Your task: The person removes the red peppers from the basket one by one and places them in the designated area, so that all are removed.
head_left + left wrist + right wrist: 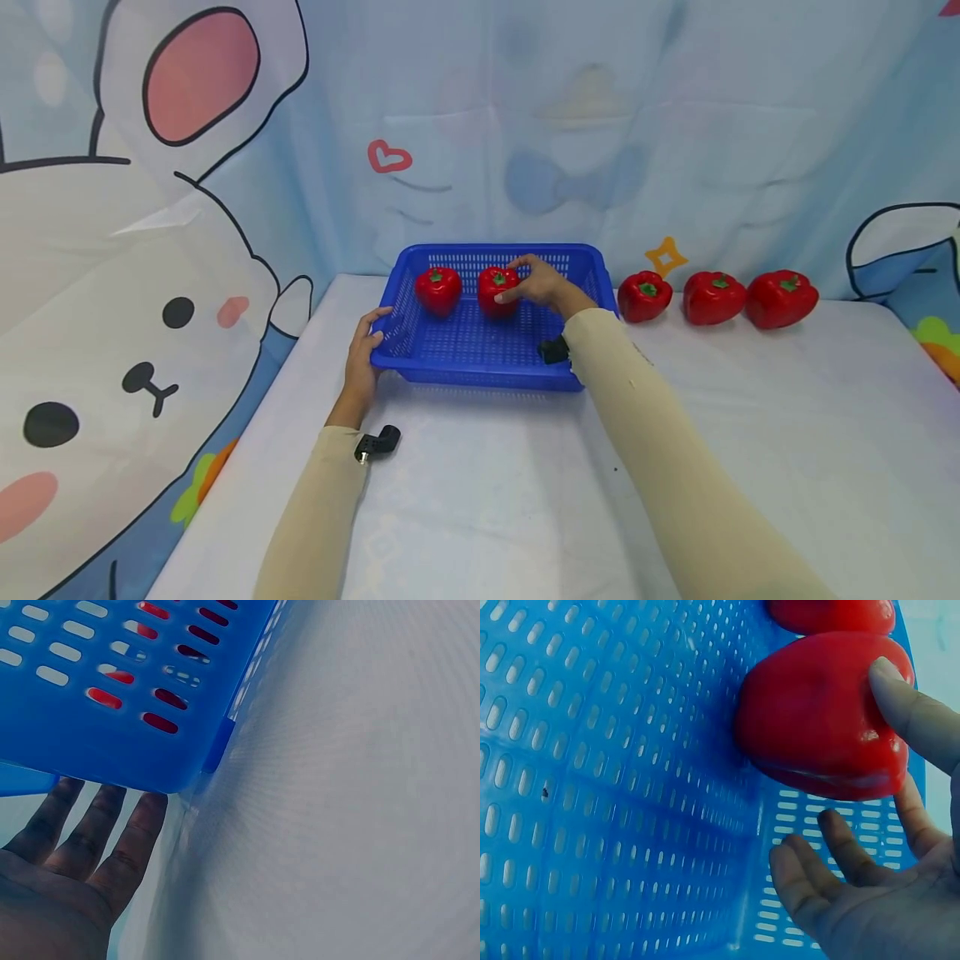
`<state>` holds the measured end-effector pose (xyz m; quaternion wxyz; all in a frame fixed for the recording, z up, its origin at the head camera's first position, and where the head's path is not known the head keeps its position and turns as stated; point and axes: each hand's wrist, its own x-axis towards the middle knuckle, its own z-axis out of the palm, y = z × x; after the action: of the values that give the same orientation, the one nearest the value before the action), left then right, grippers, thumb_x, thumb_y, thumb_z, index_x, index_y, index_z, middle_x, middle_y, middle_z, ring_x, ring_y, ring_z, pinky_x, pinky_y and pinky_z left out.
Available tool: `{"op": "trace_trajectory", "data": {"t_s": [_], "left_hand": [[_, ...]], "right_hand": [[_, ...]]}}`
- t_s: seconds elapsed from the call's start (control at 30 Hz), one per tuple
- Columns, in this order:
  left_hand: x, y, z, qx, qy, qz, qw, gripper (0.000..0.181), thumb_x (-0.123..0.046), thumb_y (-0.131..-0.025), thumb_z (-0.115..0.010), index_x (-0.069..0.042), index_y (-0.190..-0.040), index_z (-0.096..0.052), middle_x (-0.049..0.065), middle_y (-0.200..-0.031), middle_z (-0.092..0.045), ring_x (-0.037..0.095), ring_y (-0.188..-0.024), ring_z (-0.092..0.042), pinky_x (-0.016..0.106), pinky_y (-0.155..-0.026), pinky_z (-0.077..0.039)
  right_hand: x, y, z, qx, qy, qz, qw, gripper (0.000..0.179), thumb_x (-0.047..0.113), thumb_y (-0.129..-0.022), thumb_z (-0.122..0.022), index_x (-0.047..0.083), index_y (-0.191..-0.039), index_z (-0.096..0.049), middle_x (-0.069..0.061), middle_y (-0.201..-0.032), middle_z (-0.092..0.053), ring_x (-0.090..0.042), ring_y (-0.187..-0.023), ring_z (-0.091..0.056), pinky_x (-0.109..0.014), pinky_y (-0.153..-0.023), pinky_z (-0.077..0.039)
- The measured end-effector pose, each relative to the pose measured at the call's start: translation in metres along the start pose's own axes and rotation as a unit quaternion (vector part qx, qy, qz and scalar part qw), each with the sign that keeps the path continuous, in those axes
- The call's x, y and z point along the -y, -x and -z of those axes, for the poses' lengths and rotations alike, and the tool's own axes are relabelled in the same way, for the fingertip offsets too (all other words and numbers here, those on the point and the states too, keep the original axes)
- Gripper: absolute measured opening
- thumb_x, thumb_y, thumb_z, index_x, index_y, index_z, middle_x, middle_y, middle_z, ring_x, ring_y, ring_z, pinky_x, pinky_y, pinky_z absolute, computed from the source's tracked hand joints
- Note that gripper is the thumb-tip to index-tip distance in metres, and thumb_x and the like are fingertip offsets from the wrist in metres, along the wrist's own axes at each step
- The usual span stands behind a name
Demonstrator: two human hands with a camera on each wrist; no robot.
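A blue plastic basket [480, 377] with slotted walls sits toward the back of the table. My left hand [363, 358] holds it at its left rim; three nearly straight fingers [124, 859] reach up to its edge in the left wrist view. Inside, my right hand [542, 283] pinches a red bell pepper [491, 287] between thumb and forefinger. Its other fingers [847, 851] are spread below the pepper in the right wrist view. To the left, a second red bell pepper [438, 291] sits in the basket, stem up.
Right of the basket, three more red bell peppers, a near one [644, 297], a middle one [713, 298] and a far one [782, 299], form a row on the white-covered table [465, 500]. A cartoon-printed cloth [480, 192] hangs behind.
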<state>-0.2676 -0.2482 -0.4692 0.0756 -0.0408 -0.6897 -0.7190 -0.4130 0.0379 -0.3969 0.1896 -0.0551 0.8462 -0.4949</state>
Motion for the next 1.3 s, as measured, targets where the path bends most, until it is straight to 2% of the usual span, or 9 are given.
{"op": "trace_trajectory", "data": {"t_s": [0.07,0.3,0.53,0.63,0.8,0.9,1.03,1.3], "left_hand": [[0.0,0.001,0.0,-0.001,0.001,0.0,1.0,0.048,-0.022,-0.097,-0.03,-0.019,-0.144,-0.04,0.007,-0.156,-0.034,0.035,-0.131,-0.046,0.039,-0.097,-0.047],[0.0,0.002,0.001,-0.004,-0.003,0.002,1.0,0.049,-0.023,-0.097,-0.03,-0.022,-0.145,-0.041,0.006,-0.157,-0.033,0.035,-0.132,-0.045,0.051,-0.104,-0.042],[-0.001,0.004,0.001,-0.006,0.0,0.003,1.0,0.049,-0.025,-0.097,-0.031,-0.022,-0.145,-0.04,0.005,-0.157,-0.032,0.035,-0.134,-0.045,0.056,-0.107,-0.038],[-0.001,0.004,0.001,-0.006,0.002,0.001,1.0,0.048,-0.025,-0.097,-0.031,-0.022,-0.144,-0.041,0.004,-0.157,-0.032,0.034,-0.134,-0.044,0.053,-0.106,-0.04],[-0.001,0.003,0.001,-0.002,0.01,-0.001,0.9999,0.048,-0.024,-0.097,-0.032,-0.02,-0.145,-0.04,0.007,-0.156,-0.033,0.035,-0.131,-0.046,0.038,-0.096,-0.048],[-0.001,0.002,0.001,0.005,0.017,-0.004,0.9998,0.048,-0.023,-0.098,-0.032,-0.018,-0.145,-0.04,0.009,-0.156,-0.034,0.036,-0.128,-0.047,0.032,-0.091,-0.049],[-0.001,0.0,0.0,0.006,0.026,-0.011,0.9996,0.048,-0.023,-0.097,-0.032,-0.016,-0.145,-0.04,0.012,-0.154,-0.036,0.037,-0.127,-0.047,0.03,-0.089,-0.049],[0.0,-0.001,0.001,0.004,0.022,-0.009,0.9997,0.049,-0.022,-0.096,-0.031,-0.017,-0.144,-0.04,0.011,-0.154,-0.036,0.037,-0.128,-0.047,0.032,-0.09,-0.048]], "right_hand": [[0.0,0.0,-0.001,0.002,0.001,0.008,1.0,0.076,0.01,-0.083,-0.077,0.01,-0.146,-0.035,-0.021,-0.15,-0.036,-0.039,-0.135,-0.042,-0.05,-0.11,-0.039],[0.003,0.002,-0.003,0.026,0.028,0.017,0.9991,0.08,0.009,-0.084,-0.075,0.02,-0.152,-0.035,-0.018,-0.156,-0.032,-0.039,-0.143,-0.035,-0.052,-0.113,-0.035],[0.004,0.003,-0.003,0.02,0.039,0.027,0.9987,0.074,0.013,-0.084,-0.076,0.013,-0.149,-0.039,-0.02,-0.15,-0.041,-0.038,-0.138,-0.041,-0.049,-0.111,-0.038],[0.004,0.006,-0.001,0.012,0.024,0.036,0.999,0.076,0.016,-0.084,-0.076,0.011,-0.149,-0.038,-0.021,-0.147,-0.043,-0.038,-0.135,-0.044,-0.049,-0.109,-0.04],[0.006,0.007,0.001,0.006,-0.036,0.048,0.9982,0.077,0.018,-0.084,-0.077,0.012,-0.149,-0.037,-0.022,-0.145,-0.043,-0.037,-0.133,-0.046,-0.052,-0.106,-0.042],[0.01,0.009,0.002,0.005,-0.078,0.057,0.9953,0.075,0.018,-0.085,-0.076,0.013,-0.148,-0.038,-0.021,-0.145,-0.043,-0.037,-0.133,-0.047,-0.054,-0.104,-0.044],[0.017,0.013,0.004,0.017,-0.113,0.08,0.9902,0.072,0.021,-0.085,-0.076,0.015,-0.147,-0.039,-0.02,-0.144,-0.042,-0.037,-0.131,-0.048,-0.055,-0.101,-0.046],[0.025,0.035,0.013,0.027,-0.102,0.122,0.9869,0.066,0.027,-0.087,-0.074,0.019,-0.144,-0.042,-0.015,-0.142,-0.043,-0.033,-0.125,-0.051,-0.05,-0.095,-0.052]]}}
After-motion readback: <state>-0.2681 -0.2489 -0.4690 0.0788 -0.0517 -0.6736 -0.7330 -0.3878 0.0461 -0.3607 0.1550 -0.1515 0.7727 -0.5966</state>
